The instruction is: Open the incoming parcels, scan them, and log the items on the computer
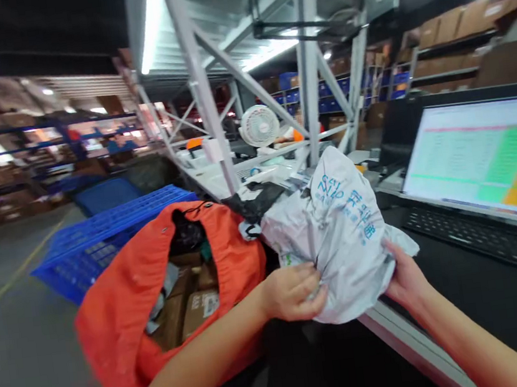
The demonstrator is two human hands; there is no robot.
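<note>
A crumpled white plastic mailing bag [348, 233] with blue printing is held up in front of me, over the edge of the black table. My left hand [294, 293] is closed, its fingers pinching the bag's lower left side. My right hand [403, 273] grips the bag's right edge, the fingers partly hidden behind it. To the left of my left hand gapes an orange sack [113, 312], with brown cardboard boxes [188, 309] and dark plastic inside. What the mailing bag contains is hidden.
A blue plastic crate [121, 223] is behind the sack. At right stand a monitor [480, 154] and a black keyboard [490, 237]. A metal frame [210, 105] rises ahead, with a white fan [259, 125] behind it. Black plastic packaging [257, 200] lies beyond the sack.
</note>
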